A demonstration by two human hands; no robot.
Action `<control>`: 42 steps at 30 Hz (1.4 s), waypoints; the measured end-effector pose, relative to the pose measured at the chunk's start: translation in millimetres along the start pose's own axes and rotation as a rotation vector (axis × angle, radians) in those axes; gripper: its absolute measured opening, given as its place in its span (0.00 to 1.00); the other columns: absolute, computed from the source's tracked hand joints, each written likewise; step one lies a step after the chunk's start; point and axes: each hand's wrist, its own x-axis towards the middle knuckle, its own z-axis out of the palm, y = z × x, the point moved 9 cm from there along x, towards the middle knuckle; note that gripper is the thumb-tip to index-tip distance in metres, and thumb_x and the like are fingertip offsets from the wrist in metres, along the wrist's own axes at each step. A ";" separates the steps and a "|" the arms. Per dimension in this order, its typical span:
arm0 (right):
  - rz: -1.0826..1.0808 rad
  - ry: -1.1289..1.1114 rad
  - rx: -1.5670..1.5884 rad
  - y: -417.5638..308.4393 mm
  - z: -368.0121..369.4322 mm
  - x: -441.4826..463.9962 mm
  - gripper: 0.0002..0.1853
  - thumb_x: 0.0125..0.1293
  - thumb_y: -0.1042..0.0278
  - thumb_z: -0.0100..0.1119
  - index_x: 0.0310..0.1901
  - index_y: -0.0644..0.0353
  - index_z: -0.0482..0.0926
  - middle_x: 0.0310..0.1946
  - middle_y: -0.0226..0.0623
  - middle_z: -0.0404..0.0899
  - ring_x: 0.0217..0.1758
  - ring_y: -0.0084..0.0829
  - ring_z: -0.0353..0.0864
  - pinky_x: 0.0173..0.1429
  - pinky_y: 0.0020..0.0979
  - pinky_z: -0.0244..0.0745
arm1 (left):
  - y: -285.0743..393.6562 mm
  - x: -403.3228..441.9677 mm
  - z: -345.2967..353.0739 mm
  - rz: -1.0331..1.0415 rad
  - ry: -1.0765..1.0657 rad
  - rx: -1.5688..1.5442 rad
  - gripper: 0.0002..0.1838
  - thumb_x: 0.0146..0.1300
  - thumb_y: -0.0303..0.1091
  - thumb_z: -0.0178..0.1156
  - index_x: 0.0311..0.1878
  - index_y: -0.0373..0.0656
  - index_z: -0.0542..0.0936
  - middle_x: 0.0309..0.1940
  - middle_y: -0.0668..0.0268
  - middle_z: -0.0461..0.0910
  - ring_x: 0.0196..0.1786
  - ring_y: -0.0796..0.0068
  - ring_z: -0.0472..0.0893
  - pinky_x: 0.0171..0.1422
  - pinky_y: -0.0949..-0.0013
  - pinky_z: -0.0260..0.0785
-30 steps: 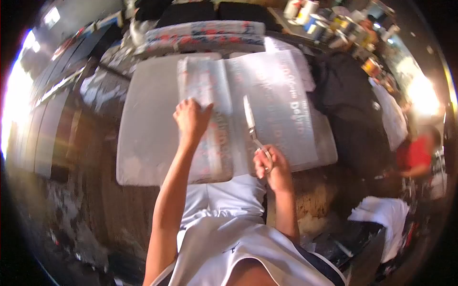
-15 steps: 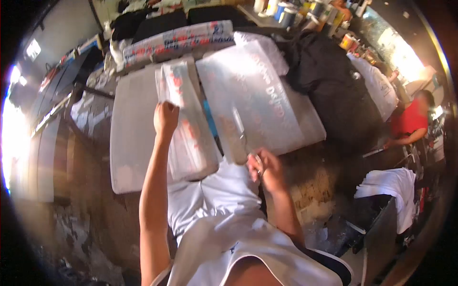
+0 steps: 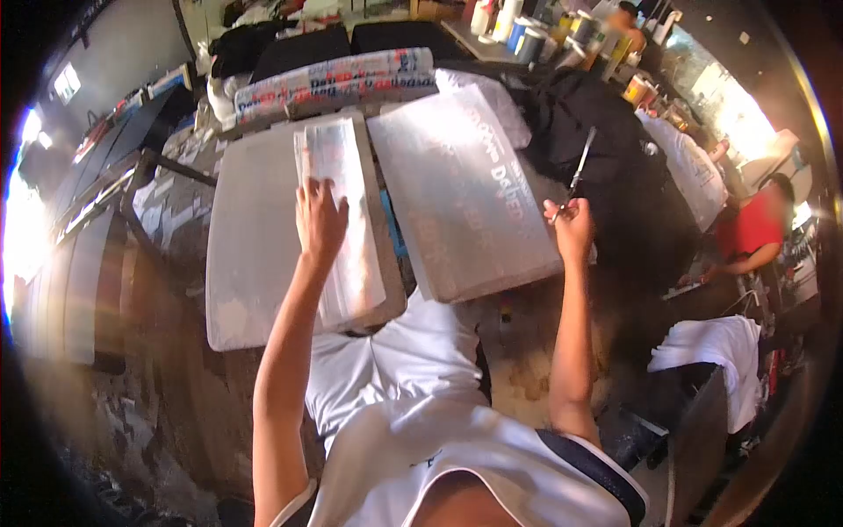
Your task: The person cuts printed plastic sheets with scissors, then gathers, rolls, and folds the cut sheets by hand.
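Observation:
My left hand [image 3: 320, 220] rests with its fingers spread on a folded strip of printed film [image 3: 351, 255], which lies on the left grey board [image 3: 250, 237]. At the right, my right hand [image 3: 571, 227] is closed around the handles of the scissors [image 3: 583, 162], whose blades point up and away over dark cloth. Between my hands a separate printed translucent sheet [image 3: 465, 193] covers most of the right board. A dark gap with a bit of blue shows between the two boards.
Two printed rolls [image 3: 338, 83] lie behind the boards. Black cloth [image 3: 632, 184] is heaped at the right. Bottles and tubs [image 3: 531, 39] stand at the back right. A person in red [image 3: 753, 230] is at far right, near a white cloth [image 3: 716, 351].
The film has become two separate pieces with a gap between them. My right hand has swung outward and up to the right with the scissors. My left hand's fingers have spread on the strip.

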 end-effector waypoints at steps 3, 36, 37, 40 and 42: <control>-0.061 -0.008 -0.195 -21.5 13.3 23.9 0.29 0.56 0.52 0.85 0.36 0.62 0.72 0.27 0.33 0.80 0.30 0.27 0.79 0.39 0.33 0.75 | 10.0 -11.4 20.0 0.051 -0.058 -0.170 0.21 0.62 0.35 0.70 0.56 0.41 0.80 0.54 0.55 0.73 0.61 0.51 0.73 0.66 0.50 0.70; 0.159 -0.401 0.348 -39.6 126.1 14.2 0.12 0.58 0.74 0.74 0.38 0.57 0.77 0.32 0.21 0.77 0.37 0.15 0.73 0.45 0.22 0.66 | 0.6 -26.9 48.8 -0.329 -0.555 -0.922 0.15 0.73 0.41 0.61 0.47 0.37 0.84 0.37 0.67 0.84 0.43 0.79 0.79 0.51 0.68 0.71; 0.155 -0.402 0.319 -38.9 123.2 15.0 0.12 0.58 0.74 0.74 0.37 0.57 0.77 0.32 0.20 0.76 0.37 0.15 0.73 0.43 0.22 0.65 | 10.4 -24.0 41.9 -0.231 -0.524 -0.947 0.16 0.73 0.42 0.60 0.48 0.36 0.83 0.39 0.66 0.85 0.44 0.77 0.80 0.53 0.68 0.71; 0.157 -0.394 0.242 -33.8 117.4 13.0 0.13 0.57 0.72 0.75 0.36 0.57 0.76 0.29 0.20 0.74 0.33 0.16 0.71 0.39 0.23 0.64 | 15.2 -26.4 37.7 -0.220 -0.583 -0.975 0.19 0.73 0.42 0.59 0.54 0.34 0.83 0.48 0.63 0.86 0.52 0.74 0.80 0.62 0.67 0.70; 0.140 -0.400 0.196 -31.5 118.7 14.1 0.14 0.57 0.72 0.76 0.36 0.58 0.76 0.27 0.20 0.75 0.30 0.17 0.71 0.37 0.24 0.65 | 17.1 -27.2 39.1 -0.224 -0.592 -1.054 0.20 0.73 0.42 0.60 0.54 0.34 0.84 0.49 0.62 0.86 0.54 0.73 0.81 0.65 0.68 0.70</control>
